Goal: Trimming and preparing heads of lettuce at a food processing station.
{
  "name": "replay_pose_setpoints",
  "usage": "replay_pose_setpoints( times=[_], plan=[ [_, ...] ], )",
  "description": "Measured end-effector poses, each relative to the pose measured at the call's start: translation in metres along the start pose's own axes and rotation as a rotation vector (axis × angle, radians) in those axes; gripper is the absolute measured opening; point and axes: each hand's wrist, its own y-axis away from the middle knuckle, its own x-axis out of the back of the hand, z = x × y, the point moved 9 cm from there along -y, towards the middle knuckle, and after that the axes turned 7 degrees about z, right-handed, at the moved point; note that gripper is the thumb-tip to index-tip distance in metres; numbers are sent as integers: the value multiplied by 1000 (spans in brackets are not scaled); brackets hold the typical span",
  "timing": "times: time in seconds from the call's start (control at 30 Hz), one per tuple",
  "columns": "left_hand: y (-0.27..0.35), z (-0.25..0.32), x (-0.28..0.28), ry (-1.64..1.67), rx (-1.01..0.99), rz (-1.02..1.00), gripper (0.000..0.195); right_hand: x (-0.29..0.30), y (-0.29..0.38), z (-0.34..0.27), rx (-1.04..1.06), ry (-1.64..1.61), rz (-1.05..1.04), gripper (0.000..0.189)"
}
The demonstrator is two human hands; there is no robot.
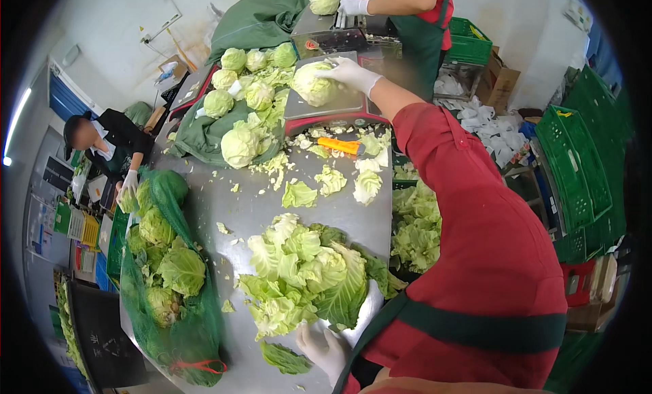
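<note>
My right hand (351,74), in a white glove, grips the side of a trimmed cabbage (311,87) on the metal platform of a red weighing scale (331,108). Close to my body, my gloved left hand (323,349) has its fingers apart and nothing visible in them. It is beside a heap of loose cabbage leaves (305,271), with a single leaf (285,358) to its left. An orange utility knife (340,146) lies among scraps in front of the scale.
Several trimmed cabbages (239,144) rest on green cloth left of the scale. A green mesh sack (204,312) of cabbages lines the table's left edge, where a co-worker (114,144) touches one. Another person (417,27) works beyond. Leaves (417,226) fill a container at right.
</note>
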Motion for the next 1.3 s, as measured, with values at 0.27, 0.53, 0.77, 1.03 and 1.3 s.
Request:
replay_pose_setpoints(
  times=[0.27,0.53,0.77,1.03,1.3],
  plan=[
    [3,4,-5,-142,-44,-35,56,-16,-3,-36,124,267,-35,87],
    [1,7,-5,-155,-95,-45,52,-14,-9,-43,98,254,-1,85],
    [0,6,-6,-159,-86,-49,51,-2,-11,-40,80,374,-33,100],
    [3,0,-6,-142,-88,-28,49,2,3,-55,128,356,-48,110],
    [7,-8,-5,-87,-83,16,49,-17,-10,-34,123,245,-71,109]
  ],
)
